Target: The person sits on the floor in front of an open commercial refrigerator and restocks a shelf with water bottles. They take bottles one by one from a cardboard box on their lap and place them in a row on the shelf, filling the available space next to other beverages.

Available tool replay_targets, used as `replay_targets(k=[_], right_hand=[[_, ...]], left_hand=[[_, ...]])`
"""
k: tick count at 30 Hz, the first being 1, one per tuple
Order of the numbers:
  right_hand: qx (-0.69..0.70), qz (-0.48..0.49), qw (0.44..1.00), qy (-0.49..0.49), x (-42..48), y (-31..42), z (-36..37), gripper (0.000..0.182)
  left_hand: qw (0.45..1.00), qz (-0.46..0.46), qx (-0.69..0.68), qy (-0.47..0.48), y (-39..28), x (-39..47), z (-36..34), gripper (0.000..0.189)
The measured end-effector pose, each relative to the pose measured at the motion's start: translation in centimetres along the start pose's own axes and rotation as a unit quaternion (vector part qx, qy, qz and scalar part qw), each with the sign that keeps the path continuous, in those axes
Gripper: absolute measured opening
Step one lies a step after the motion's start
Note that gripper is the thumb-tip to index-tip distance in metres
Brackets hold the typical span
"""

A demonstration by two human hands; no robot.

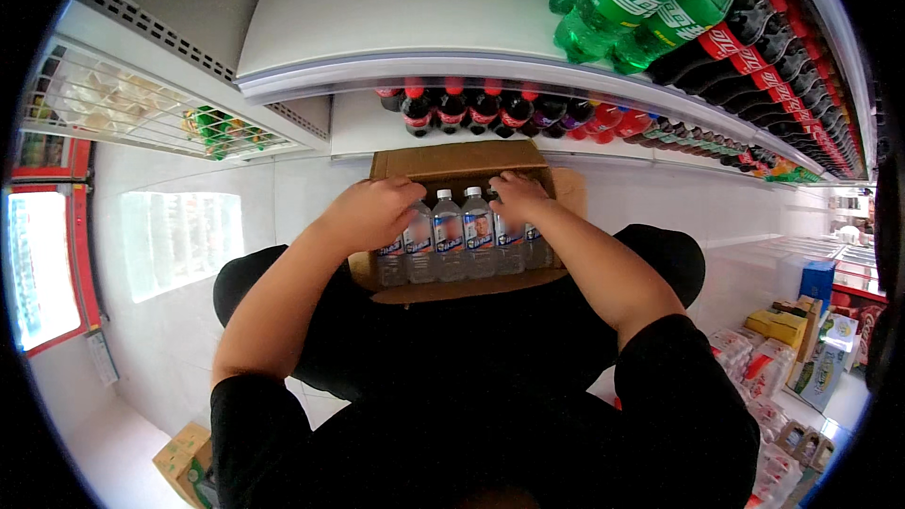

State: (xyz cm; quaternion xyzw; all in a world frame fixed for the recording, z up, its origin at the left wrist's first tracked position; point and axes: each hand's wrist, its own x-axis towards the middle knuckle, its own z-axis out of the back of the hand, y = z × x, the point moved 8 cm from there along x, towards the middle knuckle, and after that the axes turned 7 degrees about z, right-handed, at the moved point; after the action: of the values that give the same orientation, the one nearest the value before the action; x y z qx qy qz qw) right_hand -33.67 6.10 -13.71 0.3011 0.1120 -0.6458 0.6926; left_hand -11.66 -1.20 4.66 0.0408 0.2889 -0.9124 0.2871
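Observation:
An open cardboard box [452, 161] stands on the floor between the knees. Clear plastic bottles [447, 230] with white caps and blue-and-white labels are inside it, a row lying or leaning across the opening. My left hand [378, 213] is over the box's left side, its fingers curled at the cap of a bottle near that end; whether they grip it cannot be told. Over the right part of the box, my right hand [520, 196] has its fingertips at the top of another bottle, whose cap is hidden. Its hold is also unclear.
Ahead, a lower shelf [360, 129] holds dark soda bottles [452, 109]. Above it, an upper shelf [396, 21] bears green soda bottles [608, 7] at right. A wire basket [141, 109] hangs at left, beyond it a red-framed cooler [78, 261]. Wrapped bottle packs [767, 367] lie at right.

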Motion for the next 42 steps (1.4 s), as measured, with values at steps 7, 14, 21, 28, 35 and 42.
replay_targets(k=[7,14,21,28,35,42], right_hand=[[0.069,0.053,0.992,0.095,4.8,-2.1,-4.7,0.044],[0.015,-0.020,0.996,0.088,1.1,1.3,1.2,0.034],[-0.017,0.041,0.985,0.165,-3.2,3.5,2.7,0.046],[-0.016,0.100,0.990,0.101,-9.6,3.5,3.4,0.063],[-0.062,0.086,0.988,0.111,-9.6,5.0,2.3,0.076],[-0.067,0.112,0.967,0.219,-8.3,3.7,-1.6,0.074]], left_hand=[[0.997,0.038,0.028,0.065,0.1,-0.2,-0.6,0.034],[0.993,0.060,0.046,0.094,1.4,-0.5,-1.9,0.036],[0.997,0.012,0.052,0.054,0.0,0.2,-2.7,0.027],[0.991,0.012,0.080,0.102,-0.5,0.4,-4.3,0.025],[0.986,0.027,0.096,0.137,-0.5,1.5,-5.2,0.032],[0.986,0.041,0.101,0.124,0.5,2.3,-5.1,0.036]])
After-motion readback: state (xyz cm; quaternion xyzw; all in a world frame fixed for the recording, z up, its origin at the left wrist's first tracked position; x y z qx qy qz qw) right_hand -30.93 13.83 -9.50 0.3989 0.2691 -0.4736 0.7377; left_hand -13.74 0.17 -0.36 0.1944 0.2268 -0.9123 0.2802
